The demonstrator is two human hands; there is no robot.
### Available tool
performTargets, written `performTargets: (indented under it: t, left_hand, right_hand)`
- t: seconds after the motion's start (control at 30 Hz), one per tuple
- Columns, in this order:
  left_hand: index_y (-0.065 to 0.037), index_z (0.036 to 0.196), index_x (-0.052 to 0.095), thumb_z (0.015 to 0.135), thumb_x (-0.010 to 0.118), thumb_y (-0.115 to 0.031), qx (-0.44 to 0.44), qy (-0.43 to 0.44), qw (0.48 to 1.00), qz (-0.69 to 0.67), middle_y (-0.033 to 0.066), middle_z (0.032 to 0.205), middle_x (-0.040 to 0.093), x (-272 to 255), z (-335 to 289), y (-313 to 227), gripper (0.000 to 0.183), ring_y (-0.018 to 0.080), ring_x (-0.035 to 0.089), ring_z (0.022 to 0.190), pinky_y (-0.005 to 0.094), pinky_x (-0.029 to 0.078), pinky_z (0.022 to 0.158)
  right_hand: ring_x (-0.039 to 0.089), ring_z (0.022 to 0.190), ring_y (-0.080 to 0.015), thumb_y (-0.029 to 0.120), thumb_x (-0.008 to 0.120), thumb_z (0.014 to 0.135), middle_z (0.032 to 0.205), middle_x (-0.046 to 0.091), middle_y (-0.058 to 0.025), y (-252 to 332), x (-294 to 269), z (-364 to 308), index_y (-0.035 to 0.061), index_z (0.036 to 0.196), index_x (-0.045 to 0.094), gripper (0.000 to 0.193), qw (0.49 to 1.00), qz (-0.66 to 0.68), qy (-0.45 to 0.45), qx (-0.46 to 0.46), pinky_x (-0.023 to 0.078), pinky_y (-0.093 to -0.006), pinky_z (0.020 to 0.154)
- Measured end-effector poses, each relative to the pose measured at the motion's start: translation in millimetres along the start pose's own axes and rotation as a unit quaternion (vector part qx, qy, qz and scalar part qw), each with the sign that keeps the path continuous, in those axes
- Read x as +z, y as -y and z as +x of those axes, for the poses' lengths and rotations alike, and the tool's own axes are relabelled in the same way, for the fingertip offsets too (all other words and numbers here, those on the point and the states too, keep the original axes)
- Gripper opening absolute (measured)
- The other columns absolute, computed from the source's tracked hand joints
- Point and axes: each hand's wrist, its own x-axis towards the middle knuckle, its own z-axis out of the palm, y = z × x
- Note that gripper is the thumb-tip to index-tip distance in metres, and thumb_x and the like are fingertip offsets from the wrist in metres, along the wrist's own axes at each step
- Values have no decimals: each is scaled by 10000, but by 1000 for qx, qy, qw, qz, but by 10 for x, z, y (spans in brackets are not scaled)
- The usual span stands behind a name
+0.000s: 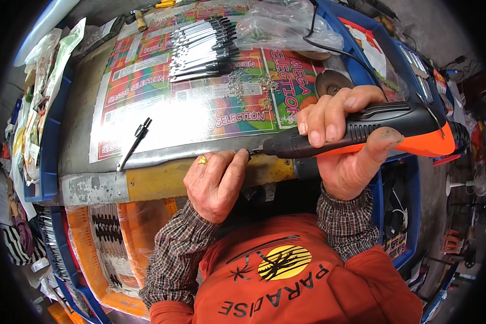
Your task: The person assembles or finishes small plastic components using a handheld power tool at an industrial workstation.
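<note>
My right hand (346,156) is wrapped round a black and orange electric screwdriver (368,127), held almost level with its nose pointing left. The metal bit (257,151) meets the fingertips of my left hand (216,181), which wears a yellow ring. Those fingers pinch a small dark part at the table's front edge, mostly hidden by them. A lone slim black part with a clip-like end (135,143) lies on the left of the table. Farther back is a row of white and black slim parts (202,47). Small metal screws (245,89) are scattered beside it.
Colourful printed sheets (137,89) cover the metal-edged table. Clear plastic bags (286,27) and a black cable (340,51) lie at the back right. Blue bins flank it at left (49,137) and right (413,216). Below stands an orange crate (83,243) with dark parts inside.
</note>
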Motion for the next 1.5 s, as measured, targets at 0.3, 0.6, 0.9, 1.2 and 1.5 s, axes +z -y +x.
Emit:
performTargets:
  t: [0.3, 0.6, 0.9, 1.2, 1.5]
  left_hand:
    - [13, 865, 592, 575, 610, 19, 22, 16, 1000, -7, 96, 753, 569, -25, 22, -5, 290, 196, 572, 630, 291, 457, 525]
    - [20, 843, 588, 588, 618, 25, 9, 5, 1000, -11, 97, 731, 565, -8, 2, -1, 258, 203, 577, 634, 293, 464, 527]
    - [16, 883, 600, 600, 634, 45, 1, -14, 1000, -10, 79, 718, 558, 19, 0, -13, 287, 195, 569, 622, 291, 464, 521]
    - [0, 876, 609, 585, 620, 23, 9, -16, 1000, -4, 88, 725, 561, 19, -25, 4, 292, 195, 571, 636, 290, 466, 525]
    - [15, 850, 592, 608, 639, 40, -2, -9, 1000, -13, 89, 718, 557, 15, -17, -7, 248, 207, 573, 632, 296, 470, 535]
  right_hand:
    - [524, 595, -163, 431, 629, 780, 668, 491, -50, -18, -39, -11, 47, 938, 418, 466, 1000, 0, 0, -5, 449, -337, 632]
    - [522, 593, -163, 443, 634, 769, 669, 491, -49, -18, -22, -16, 55, 945, 414, 480, 1000, 4, -5, -2, 446, -345, 637]
    - [527, 600, -169, 428, 638, 770, 674, 498, -52, 14, -28, -21, 53, 953, 420, 471, 1000, 7, -2, -13, 444, -346, 637]
    - [523, 594, -167, 414, 639, 774, 672, 500, -55, 20, -13, -30, 51, 951, 420, 460, 1000, 12, -3, -11, 444, -345, 636]
    - [528, 594, -169, 429, 642, 767, 672, 500, -55, 15, -24, -26, 50, 952, 420, 477, 1000, 16, 3, -9, 449, -350, 635]
